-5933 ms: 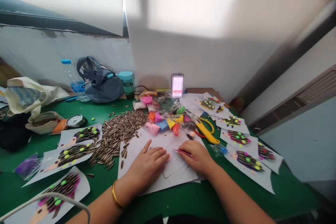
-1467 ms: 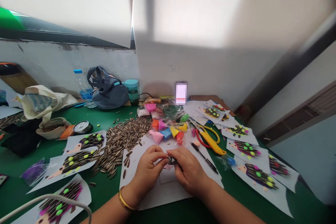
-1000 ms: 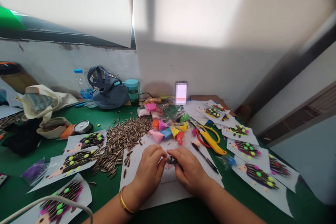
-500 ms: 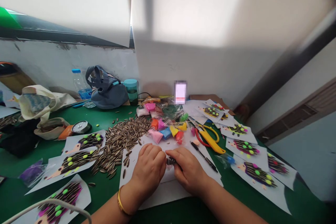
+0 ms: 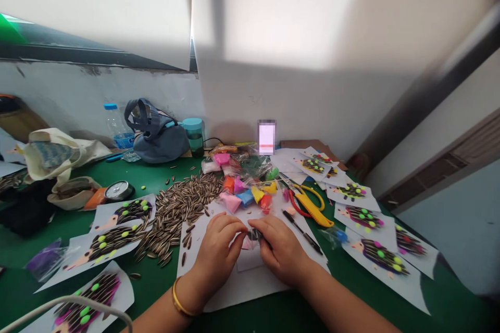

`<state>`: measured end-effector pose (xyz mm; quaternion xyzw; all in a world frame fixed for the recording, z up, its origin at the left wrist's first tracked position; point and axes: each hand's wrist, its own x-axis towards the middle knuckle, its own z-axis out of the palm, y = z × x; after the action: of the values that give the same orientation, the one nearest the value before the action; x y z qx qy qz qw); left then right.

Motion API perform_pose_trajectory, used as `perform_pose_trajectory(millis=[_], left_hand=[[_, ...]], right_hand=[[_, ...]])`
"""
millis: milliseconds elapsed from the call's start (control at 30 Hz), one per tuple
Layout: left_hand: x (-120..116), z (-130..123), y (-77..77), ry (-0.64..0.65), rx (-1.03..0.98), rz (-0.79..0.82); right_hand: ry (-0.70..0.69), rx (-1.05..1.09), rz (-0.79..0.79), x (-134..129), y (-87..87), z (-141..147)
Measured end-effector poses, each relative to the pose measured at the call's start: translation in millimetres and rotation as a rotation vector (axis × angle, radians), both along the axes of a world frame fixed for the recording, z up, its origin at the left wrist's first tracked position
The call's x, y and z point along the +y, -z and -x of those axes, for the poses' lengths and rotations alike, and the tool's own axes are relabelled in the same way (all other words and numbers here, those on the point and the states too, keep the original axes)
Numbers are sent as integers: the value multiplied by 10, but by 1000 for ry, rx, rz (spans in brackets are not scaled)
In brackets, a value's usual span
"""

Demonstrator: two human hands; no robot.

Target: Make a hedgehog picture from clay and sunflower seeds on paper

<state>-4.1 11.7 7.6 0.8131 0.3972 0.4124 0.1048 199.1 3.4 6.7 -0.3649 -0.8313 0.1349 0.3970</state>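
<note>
Over a stack of white paper point(image 5: 230, 296), my left hand point(image 5: 221, 252) and my right hand point(image 5: 283, 252) meet, fingertips pinched on a small clear bag of black modelling clay point(image 5: 254, 234). The fingers cover most of the bag. Something pale pink point(image 5: 247, 243) shows on the paper just beneath it. A gold bangle circles my left wrist. Beyond my hands lie bags of coloured modelling clay, among them a blue bag point(image 5: 246, 198) and a light pink one point(image 5: 230, 202). To the right of my right hand rests a black pen point(image 5: 302, 231).
Left of the paper spreads a heap of sunflower seeds point(image 5: 183, 208). Hedgehog pictures made with seeds lie at left point(image 5: 105, 242) and right point(image 5: 380, 257). Yellow-handled scissors point(image 5: 314, 208), a phone point(image 5: 267, 138), a cup point(image 5: 194, 138) and a blue-grey bag point(image 5: 160, 140) stand farther back.
My hands have opened slightly apart at the fingertips, left fingers lifting, so more of the clear bag and the pink piece below shows. The view has shifted slightly.
</note>
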Motion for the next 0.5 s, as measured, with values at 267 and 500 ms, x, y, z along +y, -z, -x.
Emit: perform_pose_trajectory(millis=[267, 500], left_hand=[[-6, -1, -3, 8, -82, 126], [42, 29, 59, 30, -156, 61]], right_hand=[[-17, -3, 47, -14, 38, 10], [-12, 23, 21, 0, 0, 1]])
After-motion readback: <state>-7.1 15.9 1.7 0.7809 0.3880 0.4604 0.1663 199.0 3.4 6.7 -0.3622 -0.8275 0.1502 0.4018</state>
